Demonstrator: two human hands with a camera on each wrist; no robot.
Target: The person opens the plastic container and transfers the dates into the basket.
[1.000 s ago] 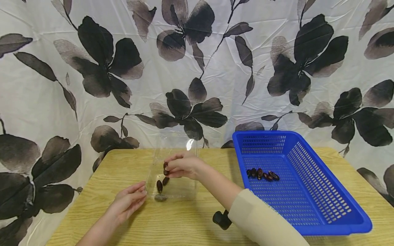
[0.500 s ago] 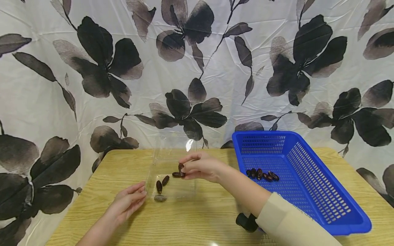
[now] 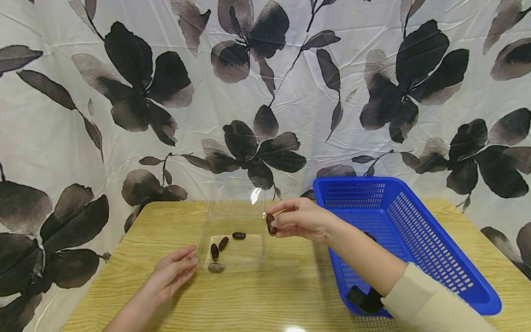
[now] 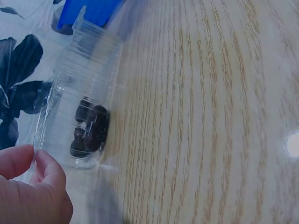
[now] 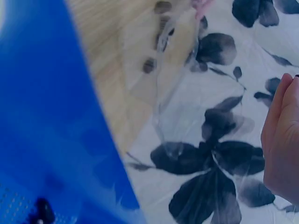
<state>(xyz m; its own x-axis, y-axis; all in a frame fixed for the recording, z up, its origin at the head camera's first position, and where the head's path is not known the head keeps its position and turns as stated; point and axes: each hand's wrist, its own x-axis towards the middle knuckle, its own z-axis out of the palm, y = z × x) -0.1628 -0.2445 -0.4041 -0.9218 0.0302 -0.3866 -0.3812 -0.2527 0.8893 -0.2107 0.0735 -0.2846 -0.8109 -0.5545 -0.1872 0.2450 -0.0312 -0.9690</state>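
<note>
In the head view, my left hand [image 3: 174,272] is at the left edge of a clear plastic clamshell box [image 3: 249,265]; the left wrist view shows its thumb and finger pinching the rim. The lid stands raised at the back. Several dark brown dates [image 3: 239,235] lie inside, one seen through the front wall. My right hand [image 3: 304,221] pinches one date [image 3: 271,224] between thumb and fingers, just right of the box and above the table. In the right wrist view, my right hand [image 5: 282,140] shows at the edge, its fingertips largely cut off.
A blue perforated basket [image 3: 431,258] stands on the right of the wooden table [image 3: 257,304]. A date [image 3: 370,236] shows in it; my right forearm hides others. A floral cloth [image 3: 265,92] hangs behind the table.
My right hand has moved right, from over the box to beyond its right side, with a date in its fingers. Another date in the box has come into view. My left hand stays put.
</note>
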